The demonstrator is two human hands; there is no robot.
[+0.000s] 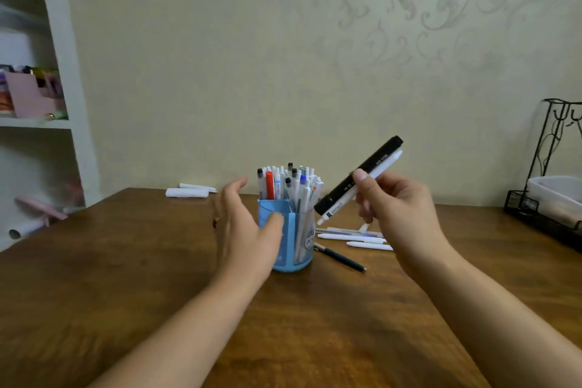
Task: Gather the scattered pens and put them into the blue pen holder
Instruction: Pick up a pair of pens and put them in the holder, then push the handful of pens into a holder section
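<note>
Two hands work over the tabletop [126,261]. The blue pen holder [294,249] stands mid-tabletop toward the far edge, already crowded. Your left hand [248,224] is open, thumb touching the holder's near wall, likely steadying it. Your right hand [400,208] grips a black marker [359,179] and a white pen [368,181] together, tilted tip-down toward the rim, probably for insertion. Several loose pens [356,238] lie just right of the holder.

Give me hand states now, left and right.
Left hand: open, thumb touching the blue pen holder.
Right hand: holding a black marker and a white pen.
</note>
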